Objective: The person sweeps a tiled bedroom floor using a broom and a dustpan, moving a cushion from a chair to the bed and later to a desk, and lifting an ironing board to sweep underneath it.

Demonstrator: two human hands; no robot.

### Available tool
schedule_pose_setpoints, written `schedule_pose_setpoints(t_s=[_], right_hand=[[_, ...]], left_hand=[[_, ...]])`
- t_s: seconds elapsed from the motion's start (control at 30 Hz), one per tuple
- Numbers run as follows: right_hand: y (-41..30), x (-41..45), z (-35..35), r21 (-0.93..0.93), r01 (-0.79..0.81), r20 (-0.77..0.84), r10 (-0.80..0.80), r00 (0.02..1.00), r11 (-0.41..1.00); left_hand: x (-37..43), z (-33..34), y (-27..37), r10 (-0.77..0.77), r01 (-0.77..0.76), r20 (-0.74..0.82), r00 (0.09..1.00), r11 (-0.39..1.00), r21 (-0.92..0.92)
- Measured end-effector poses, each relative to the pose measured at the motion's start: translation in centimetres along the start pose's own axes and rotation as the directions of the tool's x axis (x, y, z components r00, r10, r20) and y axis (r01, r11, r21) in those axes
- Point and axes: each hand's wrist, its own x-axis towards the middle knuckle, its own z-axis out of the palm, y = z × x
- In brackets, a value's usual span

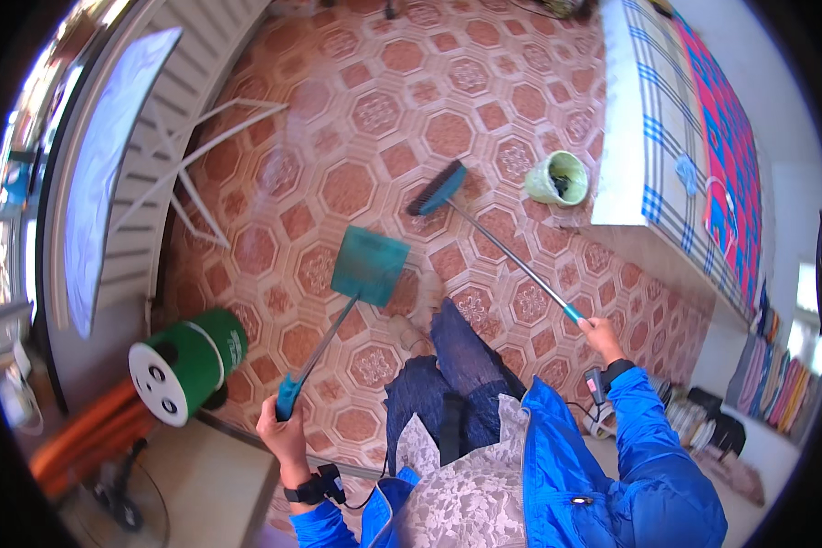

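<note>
My left hand [282,428] grips the teal handle of a long-handled dustpan [370,266]. Its teal pan is over the patterned floor ahead of my feet, and some of its surface looks dusty. In my right hand [601,337] is the green grip of a broom [445,188] with a metal pole. The broom's teal head and dark bristles are ahead and to the right of the pan, apart from it. To the right of the broom head stands a pale green waste bin [558,179] with dark items inside.
A bed or platform with a checked cover [664,137] stands on the right. A folding ironing board [113,185] with white legs is by the radiator [178,75] on the left. Nearer stand a green-and-white cylinder [188,363] and a pale cabinet top [205,479].
</note>
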Motion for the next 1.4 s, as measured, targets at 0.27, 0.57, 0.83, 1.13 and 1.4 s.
schedule_pose_setpoints(t_s=[0.27, 0.57, 0.83, 1.13, 1.4], right_hand=[[-14.1, 10.8, 1.6, 0.126, -0.068, -0.083, 0.079, 0.993, 0.990], [-10.8, 6.4, 16.1, 0.743, -0.473, 0.418, 0.223, 0.881, 0.474], [-10.1, -12.3, 14.7, 0.698, -0.676, 0.650, 0.187, 0.737, 0.237], [-18.1, -25.6, 18.2, 0.830, -0.501, 0.398, 0.370, 0.839, 0.244], [-19.3, -32.9, 18.9, 0.860, -0.490, 0.508, 0.339, 0.792, -0.144]], left_hand=[[9.4, 1.9, 7.1, 0.179, -0.199, 0.154, 0.972, 0.971, 0.130], [18.4, 4.2, 11.9, 0.336, -0.423, 0.385, 0.860, 0.891, 0.167], [25.8, 6.9, 11.9, 0.498, -0.685, 0.568, 0.655, 0.710, 0.167], [29.4, 9.5, 13.1, 0.655, -0.803, 0.613, 0.441, 0.593, -0.056], [29.7, 10.4, 15.3, 0.623, -0.847, 0.697, 0.355, 0.529, -0.042]])
